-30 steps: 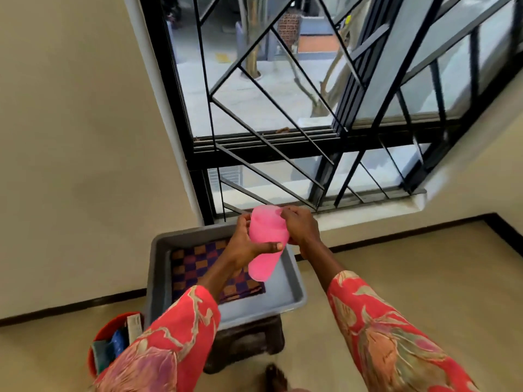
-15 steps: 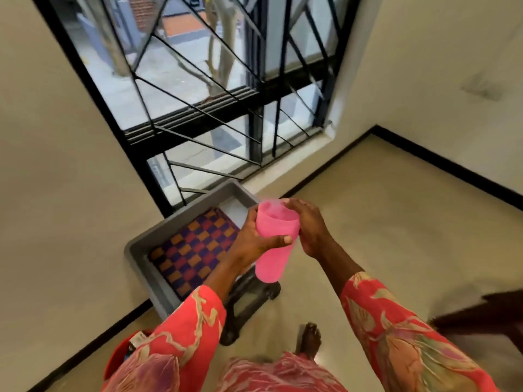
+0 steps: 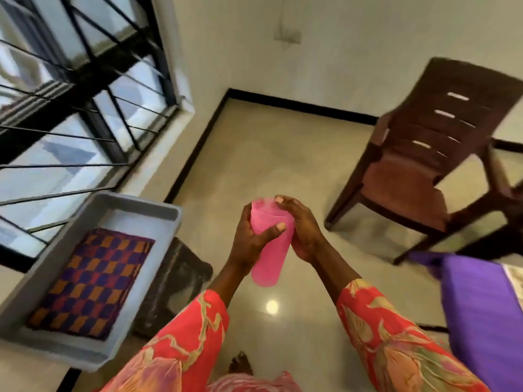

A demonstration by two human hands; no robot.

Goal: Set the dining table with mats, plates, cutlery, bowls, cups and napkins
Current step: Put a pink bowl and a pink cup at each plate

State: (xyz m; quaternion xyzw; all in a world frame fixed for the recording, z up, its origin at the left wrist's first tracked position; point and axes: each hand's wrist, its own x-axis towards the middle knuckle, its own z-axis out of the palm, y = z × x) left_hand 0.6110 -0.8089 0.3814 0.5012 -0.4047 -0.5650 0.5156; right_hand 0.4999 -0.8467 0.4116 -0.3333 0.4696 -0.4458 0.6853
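A person holds a pink cup [image 3: 270, 244] in front of the body, above the floor. The left hand [image 3: 250, 239] wraps the upper part of the cup, thumb across its front; the right hand [image 3: 301, 230] curls around the far side, fingertips at the rim. The cup is tall, smooth, slightly see-through plastic — possibly two nested, though that is hard to tell. To carry it well, keep it upright and set it down gently on the purple-covered counter [image 3: 486, 306] at right. A grey tray [image 3: 158, 210] holding a checked mat [image 3: 90, 281] sits at left — a brown chair [image 3: 418, 171] stands beyond.
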